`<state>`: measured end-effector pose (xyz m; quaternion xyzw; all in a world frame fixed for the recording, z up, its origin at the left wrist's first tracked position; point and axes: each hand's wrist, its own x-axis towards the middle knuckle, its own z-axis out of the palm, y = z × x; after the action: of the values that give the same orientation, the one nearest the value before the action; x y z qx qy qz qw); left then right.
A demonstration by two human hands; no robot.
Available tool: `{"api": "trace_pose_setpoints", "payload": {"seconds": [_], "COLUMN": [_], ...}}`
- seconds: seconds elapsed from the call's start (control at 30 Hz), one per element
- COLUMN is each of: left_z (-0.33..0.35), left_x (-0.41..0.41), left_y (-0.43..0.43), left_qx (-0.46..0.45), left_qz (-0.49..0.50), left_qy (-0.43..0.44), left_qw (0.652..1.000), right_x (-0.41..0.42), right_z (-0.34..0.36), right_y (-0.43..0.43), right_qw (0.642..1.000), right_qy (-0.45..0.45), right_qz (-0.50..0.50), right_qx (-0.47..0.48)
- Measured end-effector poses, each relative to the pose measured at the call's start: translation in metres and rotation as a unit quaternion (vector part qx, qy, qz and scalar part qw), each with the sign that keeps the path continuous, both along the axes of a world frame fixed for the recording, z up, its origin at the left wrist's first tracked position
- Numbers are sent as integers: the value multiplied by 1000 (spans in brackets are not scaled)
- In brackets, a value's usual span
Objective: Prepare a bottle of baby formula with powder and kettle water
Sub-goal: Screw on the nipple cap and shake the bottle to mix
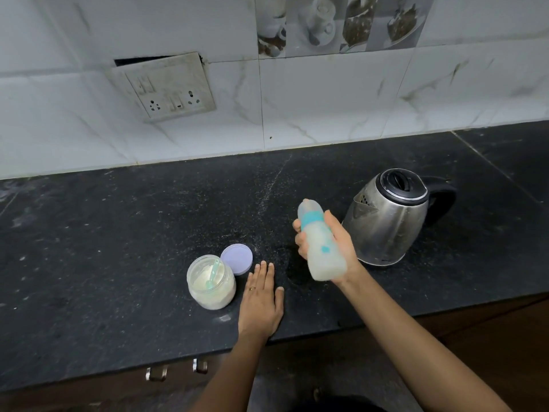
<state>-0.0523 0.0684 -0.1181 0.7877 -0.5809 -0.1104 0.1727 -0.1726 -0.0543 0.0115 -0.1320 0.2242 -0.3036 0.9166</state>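
one wide-angle camera on the head is looking forward and down across the counter (118,248), facing the tiled wall (326,114) on the far side. it is sitting close above the near edge, taking in the left hand (261,298) and right hand (332,251) mid-frame, with forearms entering from below.

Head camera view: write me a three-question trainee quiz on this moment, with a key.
1. True or false: the lid is screwed onto the powder jar.
2. The right hand grips: A) the powder jar, B) the baby bottle, C) the lid.
3. Fill in: the left hand lies flat on the ____.
Key: 1 false, the lid lies on the counter beside the open powder jar; 2 B; 3 counter.
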Motion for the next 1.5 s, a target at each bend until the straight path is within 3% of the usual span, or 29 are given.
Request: {"api": "trace_pose_setpoints", "payload": {"seconds": [0.13,0.23,0.3,0.43,0.5,0.57,0.67,0.73,0.83,0.97,1.13,1.3,1.43,1.5], "left_z": [-3,-3,-2,0,-1,-2,-2,-2,-2,0,-1,-3,-5,-5], "left_x": [1,0,0,-1,-1,0,0,0,0,0,-1,0,-1,0], "left_y": [0,-1,-1,0,0,-1,0,1,0,0,0,0,0,-1], "left_qx": [-8,-7,-5,2,-1,-1,-2,0,2,4,-2,-5,-6,-6], "left_qz": [0,3,2,1,2,2,2,0,4,2,4,4,8,8], "left_qy": [2,1,-1,-6,-10,-14,-10,-8,-9,-8,-7,-7,-6,-8], "left_qw": [1000,1000,1000,1000,1000,1000,1000,1000,1000,1000,1000,1000,1000,1000], "right_x": [5,6,8,7,4,5,4,2,1,5,6,3,2,-4], "right_z": [-5,-8,-7,-16,-12,-10,-15,-14,-11,-12,-6,-2,0,1], "right_y": [0,2,4,-2,0,-1,-5,-3,-1,-3,0,-5,-11,-13], "right_qw": [998,998,998,994,994,996,996,996,997,995,996,978,993,989], "right_qy": [-1,-37,-21,-60,-54,-36,-44,-60,-13,41,61,176,116,121], "right_qz": [-50,48,58,34,87,77,-1,52,77,-21,-47,10,-18,53], "right_qx": [37,7,-25,86,32,-8,76,50,1,90,43,-111,-31,-69]}}
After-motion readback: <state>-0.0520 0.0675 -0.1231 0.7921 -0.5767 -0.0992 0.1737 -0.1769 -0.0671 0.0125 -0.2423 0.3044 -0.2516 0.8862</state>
